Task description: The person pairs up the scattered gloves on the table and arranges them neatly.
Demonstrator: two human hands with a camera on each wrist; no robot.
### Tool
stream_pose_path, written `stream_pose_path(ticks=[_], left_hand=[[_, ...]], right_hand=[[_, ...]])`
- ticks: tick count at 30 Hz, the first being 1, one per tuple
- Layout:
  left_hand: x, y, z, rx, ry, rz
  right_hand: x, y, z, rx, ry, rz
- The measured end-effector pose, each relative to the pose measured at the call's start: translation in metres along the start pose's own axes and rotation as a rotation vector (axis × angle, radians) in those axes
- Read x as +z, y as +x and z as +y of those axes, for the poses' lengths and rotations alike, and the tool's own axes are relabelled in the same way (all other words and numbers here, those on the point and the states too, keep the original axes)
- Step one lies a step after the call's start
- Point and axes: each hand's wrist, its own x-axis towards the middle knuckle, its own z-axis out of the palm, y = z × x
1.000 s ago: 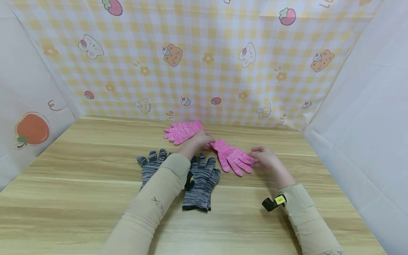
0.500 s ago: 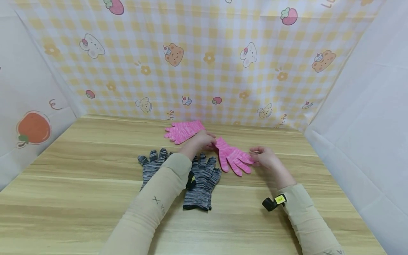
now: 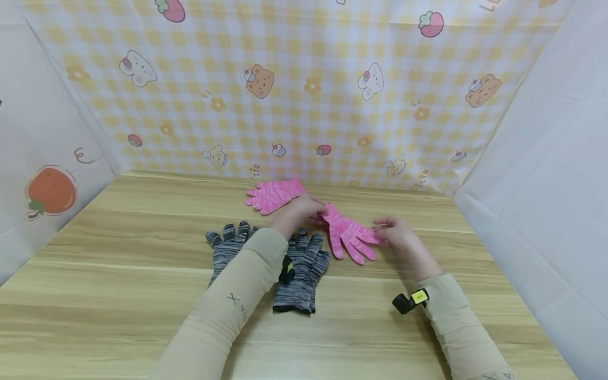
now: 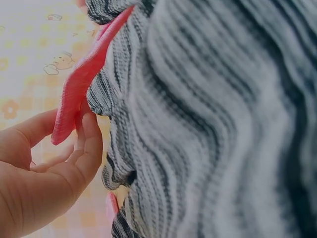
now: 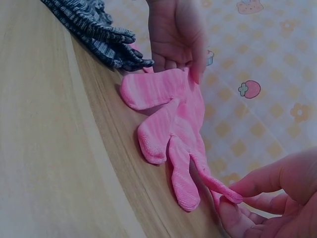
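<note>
A pink knitted glove (image 3: pixel 350 233) lies between both hands at the middle right of the table. My left hand (image 3: pixel 306 208) pinches its cuff between thumb and fingers, as the left wrist view also shows with the pink cuff (image 4: pixel 74 91). At the other end, my right hand (image 3: pixel 396 233) pinches a fingertip of the glove (image 5: pixel 185 96); in the right wrist view the thumb and forefinger meet on it. Another pink glove (image 3: pixel 273 196) lies behind my left hand, its cuff partly covered.
Grey-black striped gloves (image 3: pixel 299 274) lie in front, one of them (image 3: pixel 225 250) partly hidden under my left sleeve. Striped knit (image 4: pixel 208 119) fills much of the left wrist view. A yellow checked cloth (image 3: pixel 309 105) hangs along the back edge of the wooden table (image 3: pixel 119 316).
The cuff end of the pink glove has shifted slightly right and back with my left hand. My right hand stays nearly still at its fingertip.
</note>
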Motion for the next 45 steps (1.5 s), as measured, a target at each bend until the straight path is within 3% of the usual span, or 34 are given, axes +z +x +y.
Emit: stream_pose_path(ticks=[10, 17, 23, 35, 45], left_hand=[[0.004, -0.005, 0.005, 0.001, 0.022, -0.019], [0.009, -0.004, 0.008, -0.003, -0.126, -0.06], [0.01, -0.008, 0.011, -0.005, -0.138, -0.063], [0.017, -0.017, 0.021, -0.024, -0.247, -0.113], [0.018, -0.023, 0.023, -0.004, -0.333, -0.15]], right_hand=[[-0.004, -0.003, -0.004, -0.01, 0.009, 0.014], [-0.006, -0.005, -0.006, -0.014, -0.035, 0.02], [-0.006, -0.004, -0.005, -0.02, -0.047, 0.019], [-0.001, -0.004, 0.003, -0.051, 0.033, -0.063], [0.002, -0.003, 0.007, -0.027, 0.112, -0.024]])
